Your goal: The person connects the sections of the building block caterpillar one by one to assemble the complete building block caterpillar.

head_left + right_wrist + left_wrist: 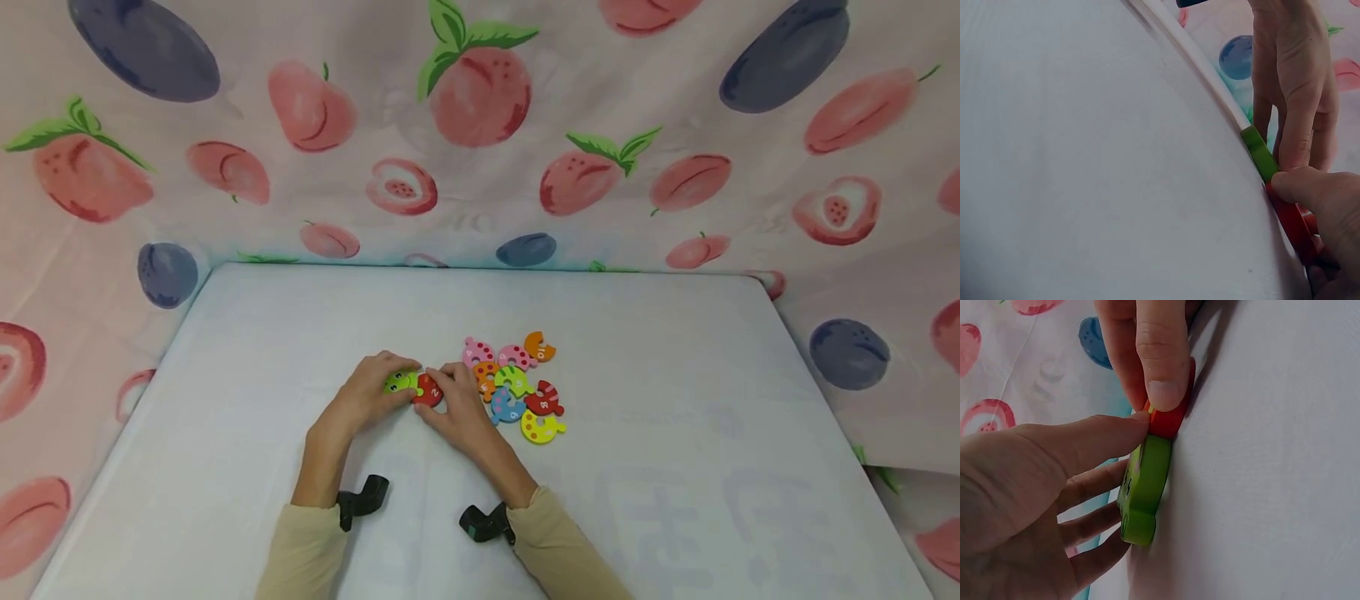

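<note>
A green puzzle piece with a smiling face [397, 382] lies on the white table, and its end meets a red puzzle piece marked 2 [431, 390]. My left hand [367, 393] holds the green piece, thumb on the near side and fingers on the far side. From the right, my right hand [463, 414] pinches the red piece between thumb and fingers. In the left wrist view the green piece's edge [1154, 472] touches the red one [1169, 422]; fingers partly cover the joint.
Just right of my right hand lies a cluster of curved, numbered pieces: pink [516, 357], orange [486, 379], green [513, 381], blue [507, 407], red [545, 398] and yellow [542, 429]. A fruit-print cloth [480, 225] hangs behind the white table [675, 500].
</note>
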`<act>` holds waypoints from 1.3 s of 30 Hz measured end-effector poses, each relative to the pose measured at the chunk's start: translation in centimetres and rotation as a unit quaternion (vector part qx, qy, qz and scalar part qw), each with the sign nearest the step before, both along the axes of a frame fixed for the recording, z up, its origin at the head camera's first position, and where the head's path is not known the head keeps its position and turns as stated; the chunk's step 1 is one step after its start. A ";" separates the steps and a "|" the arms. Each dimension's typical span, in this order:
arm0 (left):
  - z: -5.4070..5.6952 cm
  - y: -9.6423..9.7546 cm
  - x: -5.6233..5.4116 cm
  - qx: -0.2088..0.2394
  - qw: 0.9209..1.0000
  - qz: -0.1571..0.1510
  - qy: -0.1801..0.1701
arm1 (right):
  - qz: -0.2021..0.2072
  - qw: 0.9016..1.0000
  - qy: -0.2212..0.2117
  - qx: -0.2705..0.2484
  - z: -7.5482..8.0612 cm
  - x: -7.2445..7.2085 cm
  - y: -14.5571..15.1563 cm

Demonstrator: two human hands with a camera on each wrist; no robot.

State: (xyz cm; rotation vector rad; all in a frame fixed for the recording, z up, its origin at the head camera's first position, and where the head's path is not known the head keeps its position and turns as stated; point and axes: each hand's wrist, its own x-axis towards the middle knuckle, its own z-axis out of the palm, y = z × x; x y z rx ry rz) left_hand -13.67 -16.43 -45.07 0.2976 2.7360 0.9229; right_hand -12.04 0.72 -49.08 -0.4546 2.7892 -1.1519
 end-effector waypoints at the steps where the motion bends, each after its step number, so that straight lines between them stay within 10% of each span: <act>1: 0.0 0.0 0.0 -0.002 1.000 -0.007 0.002 | -0.001 1.000 0.002 0.001 0.0 0.0 0.0; 28: 0.3 0.9 0.9 -0.047 0.996 -0.061 0.053 | 0.017 0.995 -0.025 -0.099 -0.1 2.5 3.9; 39: 0.4 2.3 1.3 -0.069 0.996 -0.054 0.024 | -0.003 0.993 -0.026 -0.114 -0.1 4.0 6.9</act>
